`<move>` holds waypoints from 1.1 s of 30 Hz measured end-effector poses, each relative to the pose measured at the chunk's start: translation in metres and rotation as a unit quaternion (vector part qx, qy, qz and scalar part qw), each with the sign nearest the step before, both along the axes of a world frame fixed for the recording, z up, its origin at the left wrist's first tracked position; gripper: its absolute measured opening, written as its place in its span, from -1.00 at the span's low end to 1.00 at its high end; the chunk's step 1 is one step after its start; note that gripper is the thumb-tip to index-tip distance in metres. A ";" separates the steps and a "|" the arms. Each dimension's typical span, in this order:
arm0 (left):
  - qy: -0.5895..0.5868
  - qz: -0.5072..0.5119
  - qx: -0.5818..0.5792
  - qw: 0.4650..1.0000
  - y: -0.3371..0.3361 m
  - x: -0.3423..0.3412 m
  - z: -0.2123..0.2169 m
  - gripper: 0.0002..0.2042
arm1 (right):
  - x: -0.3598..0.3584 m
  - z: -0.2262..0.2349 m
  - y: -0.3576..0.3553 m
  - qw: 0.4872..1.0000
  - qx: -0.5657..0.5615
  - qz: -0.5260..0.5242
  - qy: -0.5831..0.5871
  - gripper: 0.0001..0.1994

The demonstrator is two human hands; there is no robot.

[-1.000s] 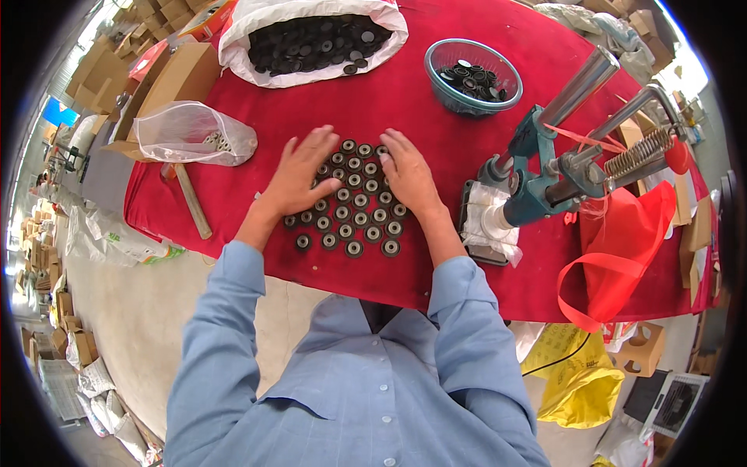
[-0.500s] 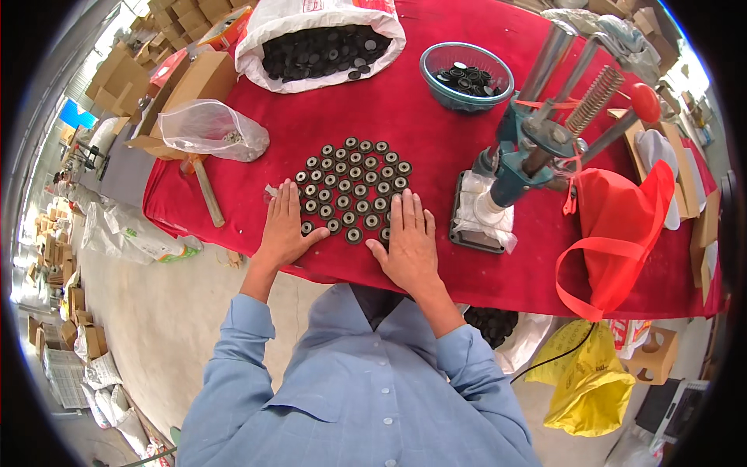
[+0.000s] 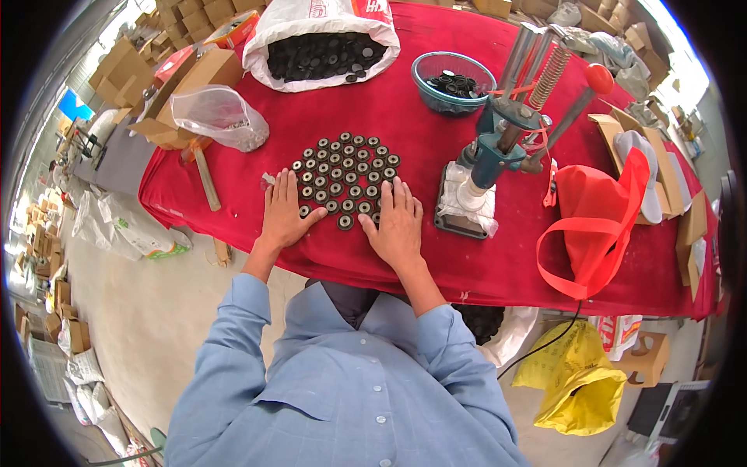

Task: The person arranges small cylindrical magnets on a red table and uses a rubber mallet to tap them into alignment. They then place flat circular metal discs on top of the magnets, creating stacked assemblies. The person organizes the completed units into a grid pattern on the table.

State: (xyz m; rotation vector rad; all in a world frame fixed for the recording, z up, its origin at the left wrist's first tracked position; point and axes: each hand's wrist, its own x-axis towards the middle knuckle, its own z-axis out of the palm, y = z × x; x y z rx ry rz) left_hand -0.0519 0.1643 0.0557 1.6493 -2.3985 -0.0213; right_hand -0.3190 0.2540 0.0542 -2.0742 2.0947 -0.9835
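A rounded cluster of small dark wheels [image 3: 336, 173] with metal centres lies on the red tablecloth [image 3: 311, 253]. My left hand [image 3: 286, 214] rests flat at the cluster's left edge, its fingers stretched forward and the thumb pointing in toward the wheels. On the other side, my right hand [image 3: 395, 226] lies with its fingers extended along the right edge, its thumb also turned inward. A few wheels at that edge are partly covered by the right hand. Neither hand grips anything.
A hand press [image 3: 498, 148] with a red-knobbed lever stands right of the cluster. Behind are a teal basket [image 3: 424, 86] and a white sack [image 3: 261, 66] of black discs. A hammer [image 3: 206, 180] and clear bag [image 3: 210, 117] lie left; a red bag [image 3: 587, 222] lies right.
My view has shifted slightly, so the table items sit a little differently in the picture. Both hands stay spread beside the wheels, whose arrangement looks nearly the same.
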 end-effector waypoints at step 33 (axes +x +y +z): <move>0.065 -0.081 0.093 0.990 0.019 -0.008 0.035 0.41 | -0.004 0.036 0.020 0.998 0.040 -0.013 -0.045 -0.18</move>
